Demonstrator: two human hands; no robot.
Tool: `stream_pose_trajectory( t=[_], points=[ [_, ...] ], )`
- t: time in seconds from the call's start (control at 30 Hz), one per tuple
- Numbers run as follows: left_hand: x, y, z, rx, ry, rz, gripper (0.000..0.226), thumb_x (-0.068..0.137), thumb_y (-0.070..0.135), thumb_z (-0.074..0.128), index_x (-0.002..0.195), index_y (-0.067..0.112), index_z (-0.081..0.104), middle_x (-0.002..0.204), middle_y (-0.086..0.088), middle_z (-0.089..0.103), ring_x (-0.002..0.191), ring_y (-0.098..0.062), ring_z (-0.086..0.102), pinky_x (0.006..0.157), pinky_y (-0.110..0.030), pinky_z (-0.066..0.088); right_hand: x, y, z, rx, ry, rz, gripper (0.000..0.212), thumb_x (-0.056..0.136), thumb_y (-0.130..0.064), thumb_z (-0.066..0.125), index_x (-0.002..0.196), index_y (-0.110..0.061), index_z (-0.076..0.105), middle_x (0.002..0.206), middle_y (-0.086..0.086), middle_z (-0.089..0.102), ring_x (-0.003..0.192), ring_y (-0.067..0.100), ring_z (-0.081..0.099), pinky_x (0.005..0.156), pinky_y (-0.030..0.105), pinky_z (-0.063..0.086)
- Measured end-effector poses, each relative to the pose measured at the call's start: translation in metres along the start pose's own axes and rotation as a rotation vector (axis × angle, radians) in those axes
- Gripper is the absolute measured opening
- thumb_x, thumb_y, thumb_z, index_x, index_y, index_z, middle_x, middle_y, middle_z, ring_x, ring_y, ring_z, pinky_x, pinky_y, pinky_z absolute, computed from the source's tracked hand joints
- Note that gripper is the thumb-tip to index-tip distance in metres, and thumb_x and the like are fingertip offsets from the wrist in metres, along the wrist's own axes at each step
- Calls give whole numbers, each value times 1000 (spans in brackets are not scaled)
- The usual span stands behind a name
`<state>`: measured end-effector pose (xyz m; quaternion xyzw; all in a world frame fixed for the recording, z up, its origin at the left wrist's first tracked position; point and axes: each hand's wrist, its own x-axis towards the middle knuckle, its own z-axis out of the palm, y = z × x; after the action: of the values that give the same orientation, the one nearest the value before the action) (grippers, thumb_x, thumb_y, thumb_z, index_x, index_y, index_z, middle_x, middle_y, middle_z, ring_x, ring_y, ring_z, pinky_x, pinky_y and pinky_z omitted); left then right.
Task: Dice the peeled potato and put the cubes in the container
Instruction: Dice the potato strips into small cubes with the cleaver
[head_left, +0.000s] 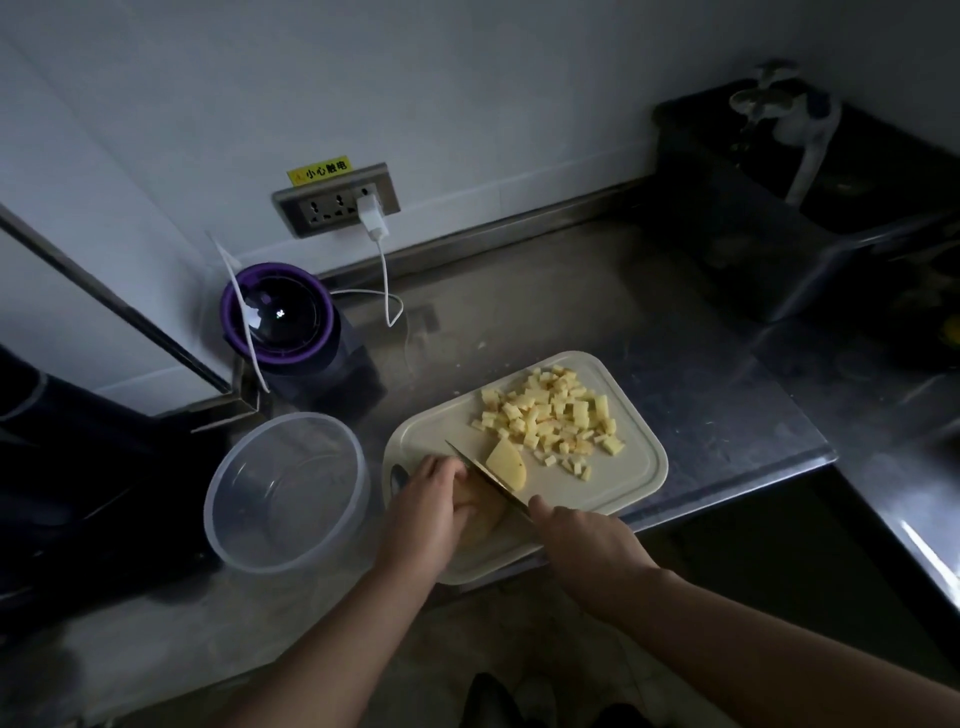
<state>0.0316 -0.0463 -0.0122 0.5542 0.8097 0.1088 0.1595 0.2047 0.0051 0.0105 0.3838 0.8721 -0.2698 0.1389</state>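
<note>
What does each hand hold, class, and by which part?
The left hand grips the uncut end of the peeled yellow potato; the right hand grips the long metal kitchen knife by its handle, hidden in the hand.

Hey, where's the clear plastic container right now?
In the head view the clear container sits empty on the steel counter, just left of the cutting board and the left hand, in front of the purple-rimmed appliance.

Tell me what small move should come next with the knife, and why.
Probably press the knife down through the potato the left hand steadies: the right hand holds the blade on it, one slab lies cut beside it, and the container is empty.
</note>
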Motion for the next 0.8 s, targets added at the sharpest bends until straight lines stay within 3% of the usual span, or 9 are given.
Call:
stream_pose_trajectory(
  t=[0.1, 0.17, 0.23, 0.33, 0.43, 0.6, 0.8],
  points=[
    [1, -2, -15, -125, 140, 5, 30, 87, 24, 65, 115, 26, 53, 120, 11, 49, 102, -3, 49, 74, -15, 43, -2, -1, 4, -34, 23, 2, 47, 100, -19, 50, 143, -19, 31, 109, 6, 61, 89, 18, 65, 78, 32, 58],
    [11, 2, -26, -140, 171, 71, 23, 89, 23, 60, 111, 29, 56, 117, 13, 47, 103, -2, 44, 77, -15, 37, -1, 1, 6, -41, 36, 8, 47, 100, -20, 51, 142, -19, 30, 108, 6, 60, 87, 17, 65, 76, 31, 58],
    [27, 11, -34, 48, 28, 194, 15, 92, 32, 50, 103, 32, 61, 116, 13, 48, 109, -8, 41, 86, -24, 34, 0, 2, 6, -40, 38, 16, 48, 100, -20, 51, 143, -20, 30, 106, 6, 61, 86, 17, 65, 75, 31, 58],
    [48, 25, -32, 377, -213, 275, 36, 95, 40, 32, 108, 28, 64, 122, 7, 52, 115, -15, 40, 98, -36, 31, 2, 2, 5, -33, 34, 27, 49, 99, -19, 53, 142, -20, 30, 103, 5, 62, 85, 18, 66, 75, 33, 59],
    [55, 30, -27, 517, -328, 288, 46, 95, 39, 24, 112, 22, 64, 124, 0, 53, 115, -20, 42, 101, -41, 31, 2, 5, 5, -21, 30, 35, 49, 98, -18, 53, 142, -20, 31, 101, 5, 62, 85, 18, 66, 76, 33, 58],
    [58, 29, -30, 399, -296, 297, 36, 95, 37, 27, 98, 25, 61, 112, 4, 56, 108, -17, 45, 99, -39, 30, 2, 5, 4, -23, 36, 38, 45, 99, -17, 51, 140, -19, 32, 99, 6, 62, 84, 20, 66, 74, 32, 57],
    [61, 35, -34, 472, -323, 333, 48, 96, 37, 24, 105, 18, 67, 124, -1, 55, 115, -20, 43, 103, -40, 27, 2, 6, 3, -6, 38, 45, 47, 98, -16, 52, 140, -21, 32, 100, 6, 63, 86, 19, 67, 77, 34, 59]
  ],
)
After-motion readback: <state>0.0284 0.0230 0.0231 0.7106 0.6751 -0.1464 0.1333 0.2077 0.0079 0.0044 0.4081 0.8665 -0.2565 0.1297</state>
